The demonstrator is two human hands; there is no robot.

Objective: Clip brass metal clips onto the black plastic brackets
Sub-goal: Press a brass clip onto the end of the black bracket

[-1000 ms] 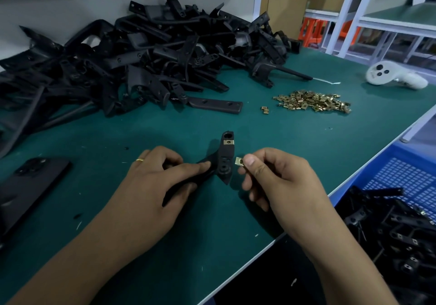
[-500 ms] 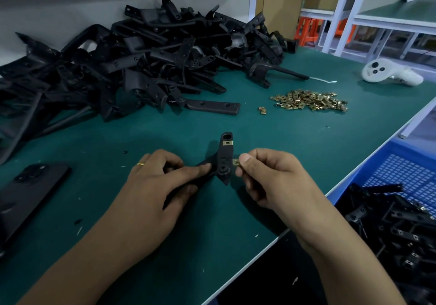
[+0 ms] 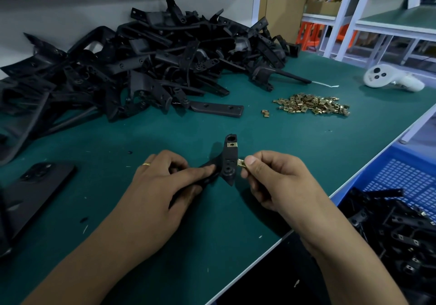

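Brass clip pinched in our right hand — touching the black bracket's right edge, above the green table. Our left hand grips the bracket's arm, fingers curled — one fitted clip already sits near its top.

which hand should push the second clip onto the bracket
Right. The right hand already pinches the brass clip at the bracket's edge, while the left hand grips and steadies the bracket.
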